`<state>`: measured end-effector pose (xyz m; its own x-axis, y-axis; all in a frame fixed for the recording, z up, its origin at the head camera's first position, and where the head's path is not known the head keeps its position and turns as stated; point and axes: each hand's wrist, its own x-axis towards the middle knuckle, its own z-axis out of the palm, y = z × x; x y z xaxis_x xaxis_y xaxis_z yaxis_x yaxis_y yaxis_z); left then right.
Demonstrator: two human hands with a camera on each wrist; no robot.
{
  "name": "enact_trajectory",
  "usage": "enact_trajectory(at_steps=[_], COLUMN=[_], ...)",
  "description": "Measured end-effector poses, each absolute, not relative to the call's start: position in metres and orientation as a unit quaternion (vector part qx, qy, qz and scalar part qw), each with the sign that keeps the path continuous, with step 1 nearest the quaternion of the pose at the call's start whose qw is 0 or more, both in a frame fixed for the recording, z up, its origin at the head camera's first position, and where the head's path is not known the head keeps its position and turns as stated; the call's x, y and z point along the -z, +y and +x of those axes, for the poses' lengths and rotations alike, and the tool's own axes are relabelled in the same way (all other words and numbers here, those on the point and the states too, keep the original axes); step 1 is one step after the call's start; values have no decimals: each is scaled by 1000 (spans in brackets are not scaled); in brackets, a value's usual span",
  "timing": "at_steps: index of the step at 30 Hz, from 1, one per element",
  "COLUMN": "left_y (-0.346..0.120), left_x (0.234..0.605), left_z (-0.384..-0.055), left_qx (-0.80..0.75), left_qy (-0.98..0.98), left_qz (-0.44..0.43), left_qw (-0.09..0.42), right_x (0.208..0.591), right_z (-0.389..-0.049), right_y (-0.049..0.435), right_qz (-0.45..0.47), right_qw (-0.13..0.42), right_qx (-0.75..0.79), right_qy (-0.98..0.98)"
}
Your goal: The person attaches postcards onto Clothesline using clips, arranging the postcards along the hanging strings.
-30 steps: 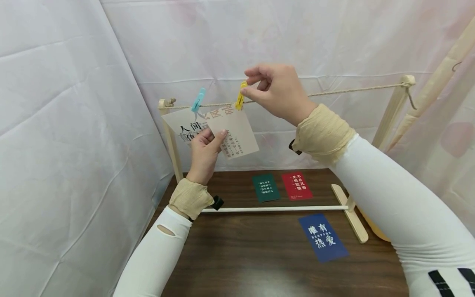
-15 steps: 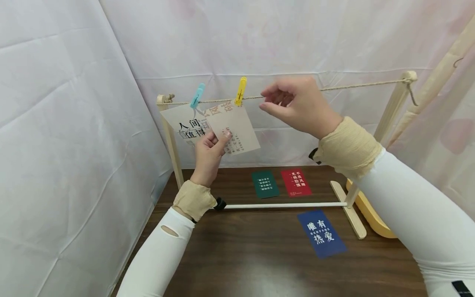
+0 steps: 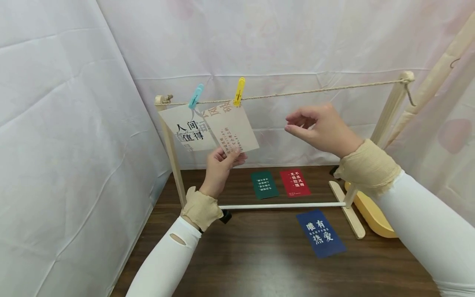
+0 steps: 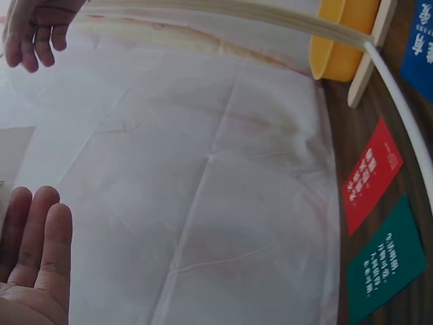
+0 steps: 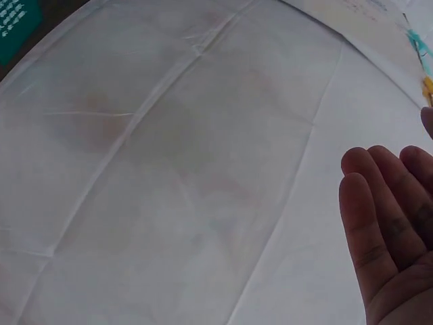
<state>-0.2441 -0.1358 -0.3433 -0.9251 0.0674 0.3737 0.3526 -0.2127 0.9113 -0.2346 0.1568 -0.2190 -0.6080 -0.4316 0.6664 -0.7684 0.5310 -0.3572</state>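
Observation:
Two pale cards hang from a rope (image 3: 319, 90). A blue clothespin (image 3: 196, 95) holds the left card (image 3: 200, 141), printed with black characters. The right card (image 3: 241, 123) hangs tilted under a yellow clothespin (image 3: 239, 91) and overlaps its neighbour. My left hand (image 3: 220, 167) is at the right card's lower edge, thumb over the front. Its fingers (image 4: 57, 237) look straight in the left wrist view, the card beside them. Off to the right of the yellow clothespin, my right hand (image 3: 323, 128) is in the air with loosely bent fingers and holds nothing.
The rope runs between wooden posts, with a white rod (image 3: 282, 206) low between them. A green card (image 3: 264, 185), a red card (image 3: 295, 182) and a blue card (image 3: 321, 234) lie on the dark table (image 3: 252, 255). A yellow container (image 3: 375, 214) stands beside the right foot.
My right hand has let go of the yellow clothespin and drawn away to the right and down. The left hand has slid down to the right card's lower edge while the card stayed hanging.

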Motion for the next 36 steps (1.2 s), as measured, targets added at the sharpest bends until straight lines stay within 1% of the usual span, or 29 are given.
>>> enact_trajectory(at_steps=[6,14,20,30,32,36], left_y=[-127,-121,-110,-85,-80,-70], left_x=[370,399,415,442,446,452], left_z=[-251,-250,-246,-230,-226,-221], left_qx=[753,738,698,635,620,591], left_qy=[-629,-649,-689,-742,-754,-775], left_qz=[-165,-167,-182,-215,-216,-224], left_qw=[98,78,66,4,-2,-8], right_x=[242,267,287,312,316,323], right_z=[-238,-239,-237,-229,-227,-220], right_y=[179,207,228,255,260,269], right_qz=[348,313,287,271,262,221], right_qw=[264,227,198,182,177,151], right_qx=[-305,-292,-304,-319,-322,-315], right_qy=[-846,-875,-887,-890,-892,-911])
